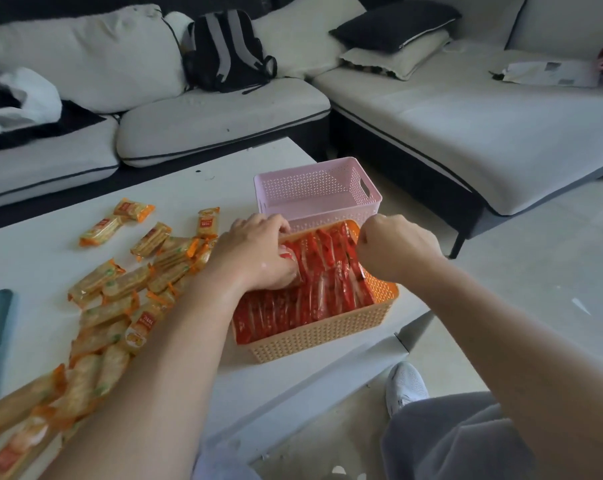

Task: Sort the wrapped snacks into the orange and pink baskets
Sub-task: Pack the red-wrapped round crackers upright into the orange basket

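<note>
Orange plastic lattice basket (pixel 327 336) packed w/ red foil-wrapped snacks (pixel 327 292); pink plastic lattice basket (pixel 327 202) just behind. L hand (pixel 258 251) inside, curled round some; R hand (pixel 397 247) fisted at far rim, grip unclear.

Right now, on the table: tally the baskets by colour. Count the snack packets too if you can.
orange basket: 1
pink basket: 1
total baskets: 2
red packets, in the orange basket: packed too tightly to count
yellow packets, loose beside it: overlapping and partly behind an arm, no firm count
</note>
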{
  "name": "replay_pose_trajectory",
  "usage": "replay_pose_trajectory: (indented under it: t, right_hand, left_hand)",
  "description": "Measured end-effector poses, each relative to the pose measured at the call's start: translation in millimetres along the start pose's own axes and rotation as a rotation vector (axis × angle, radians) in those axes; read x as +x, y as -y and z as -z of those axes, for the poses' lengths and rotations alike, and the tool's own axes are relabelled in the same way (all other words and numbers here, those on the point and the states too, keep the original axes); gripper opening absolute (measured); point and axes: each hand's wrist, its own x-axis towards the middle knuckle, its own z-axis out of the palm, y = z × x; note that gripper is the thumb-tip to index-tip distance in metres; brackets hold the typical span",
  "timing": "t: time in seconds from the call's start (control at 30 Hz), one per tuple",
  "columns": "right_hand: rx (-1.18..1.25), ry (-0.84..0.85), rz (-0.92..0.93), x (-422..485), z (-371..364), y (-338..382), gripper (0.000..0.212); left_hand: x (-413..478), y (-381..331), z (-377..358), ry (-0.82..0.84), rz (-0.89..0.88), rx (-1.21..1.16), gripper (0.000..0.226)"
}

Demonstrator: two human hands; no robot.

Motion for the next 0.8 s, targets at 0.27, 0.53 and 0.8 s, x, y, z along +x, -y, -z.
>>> replay_pose_trajectory:
  t: [0.27,0.53,0.8]
  right_hand:
    - [0.505,0.102,0.067,-1,-3,12,0.027]
    - [0.81,0.233,0.177,-14,32,-1,0.028]
    - [0.875,0.137,0.242,-4,37,-63,0.046]
  left_hand:
    - [-19,18,-1,0.069,0.128,-0.037,0.101]
    - [-22,-39,-9,-0.218,-0.129,-0.231,0.101]
    - [-7,-61,-20,0.043,-0.304,-0.804,0.042]
